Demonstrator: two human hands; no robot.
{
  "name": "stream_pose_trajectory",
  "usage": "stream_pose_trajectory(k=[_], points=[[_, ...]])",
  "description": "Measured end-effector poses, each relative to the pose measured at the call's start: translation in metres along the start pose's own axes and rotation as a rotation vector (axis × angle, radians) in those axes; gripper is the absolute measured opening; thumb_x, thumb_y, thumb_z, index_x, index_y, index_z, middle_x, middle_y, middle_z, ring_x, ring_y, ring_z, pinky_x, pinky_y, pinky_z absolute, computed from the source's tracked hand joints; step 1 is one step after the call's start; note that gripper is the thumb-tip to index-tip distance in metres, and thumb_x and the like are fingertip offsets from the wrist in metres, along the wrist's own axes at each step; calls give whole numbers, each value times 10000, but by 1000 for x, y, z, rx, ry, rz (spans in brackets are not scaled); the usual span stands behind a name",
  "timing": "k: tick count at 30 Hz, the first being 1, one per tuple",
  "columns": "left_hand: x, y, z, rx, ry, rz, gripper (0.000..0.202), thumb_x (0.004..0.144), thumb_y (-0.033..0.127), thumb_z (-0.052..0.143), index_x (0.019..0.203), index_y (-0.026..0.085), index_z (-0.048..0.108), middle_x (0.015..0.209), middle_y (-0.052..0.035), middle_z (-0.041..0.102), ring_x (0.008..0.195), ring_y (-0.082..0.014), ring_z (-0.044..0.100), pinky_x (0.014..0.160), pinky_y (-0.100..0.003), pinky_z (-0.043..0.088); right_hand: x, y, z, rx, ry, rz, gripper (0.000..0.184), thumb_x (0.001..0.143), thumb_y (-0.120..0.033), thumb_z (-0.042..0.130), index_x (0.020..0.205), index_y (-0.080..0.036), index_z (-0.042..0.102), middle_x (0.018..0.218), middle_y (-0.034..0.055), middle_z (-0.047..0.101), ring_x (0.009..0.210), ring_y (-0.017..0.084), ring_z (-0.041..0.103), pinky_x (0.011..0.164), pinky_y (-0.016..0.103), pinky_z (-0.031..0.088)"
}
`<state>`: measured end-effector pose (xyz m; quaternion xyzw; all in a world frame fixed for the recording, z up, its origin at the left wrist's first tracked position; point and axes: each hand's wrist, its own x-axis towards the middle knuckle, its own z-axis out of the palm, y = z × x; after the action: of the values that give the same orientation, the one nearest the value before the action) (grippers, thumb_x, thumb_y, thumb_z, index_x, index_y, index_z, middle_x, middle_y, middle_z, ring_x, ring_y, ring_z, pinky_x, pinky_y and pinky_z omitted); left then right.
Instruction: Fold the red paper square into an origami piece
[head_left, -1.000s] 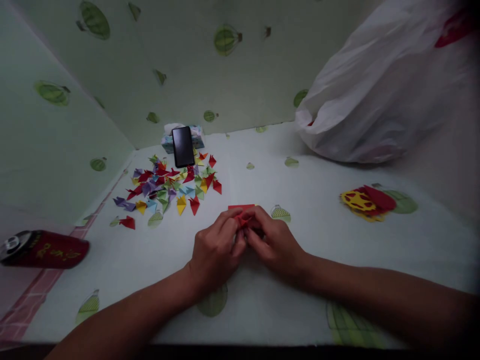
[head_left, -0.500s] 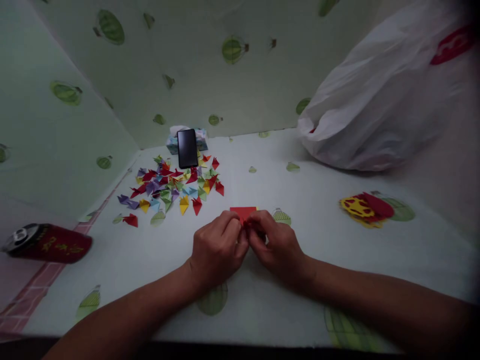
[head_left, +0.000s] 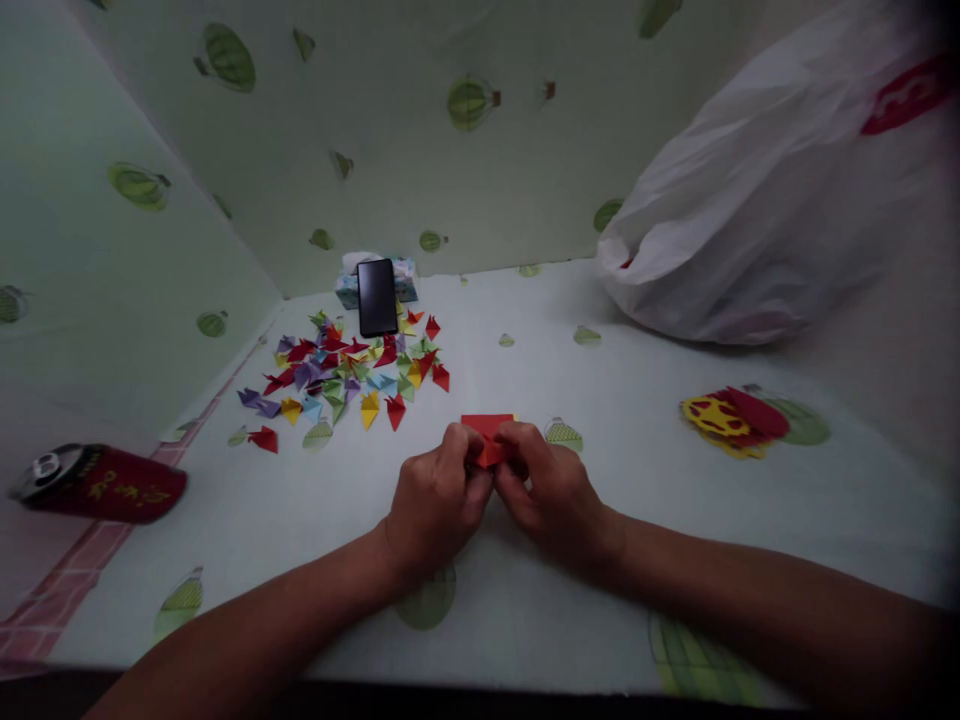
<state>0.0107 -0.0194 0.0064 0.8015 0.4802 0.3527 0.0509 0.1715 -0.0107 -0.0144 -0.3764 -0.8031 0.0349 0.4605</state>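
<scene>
Between both hands, low over the table, is a small red folded piece of paper (head_left: 491, 453). My left hand (head_left: 437, 490) pinches its left side with thumb and forefinger, the other fingers curled in. On the right side, my right hand (head_left: 556, 497) grips the same piece, fingers bent and thumb beneath. Part of the paper is hidden by the fingers. Just beyond the fingertips lies flat red paper (head_left: 487, 420) with a yellow edge at its right corner. Farther left, folded paper cranes (head_left: 345, 375) in several colours are spread in a loose heap.
A black phone (head_left: 376, 298) leans on a tissue box (head_left: 406, 280) behind the cranes. At left stands a red drink can (head_left: 112, 483). Yellow and red cut-out pieces (head_left: 731, 420) lie at right, before a large white plastic bag (head_left: 735, 240).
The fingertips have parted slightly, and more of the red folded piece shows between them. My left hand has tilted a little. The rest stays in place.
</scene>
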Motion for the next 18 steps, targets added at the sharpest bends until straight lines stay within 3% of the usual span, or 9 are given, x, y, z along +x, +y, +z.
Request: stream_pose_trajectory(k=[10, 18], points=[[0, 2, 0, -73, 51, -83, 159, 866, 154, 513, 973, 235, 429, 705, 40, 646, 519, -119, 611, 514, -234, 465, -2, -5, -3, -11, 67, -80, 262, 884, -42, 482, 1067, -229, 486, 704, -3, 662, 599, 163, 623, 586, 294, 505], [0, 0, 1, 128, 216, 200, 199, 850, 100, 516, 992, 226, 458, 615, 60, 629, 450, -103, 575, 477, -215, 431, -2, -4, -4, -23, 97, -99, 211, 889, -54, 468, 988, -236, 506, 668, -11, 645, 563, 153, 605, 566, 289, 486]])
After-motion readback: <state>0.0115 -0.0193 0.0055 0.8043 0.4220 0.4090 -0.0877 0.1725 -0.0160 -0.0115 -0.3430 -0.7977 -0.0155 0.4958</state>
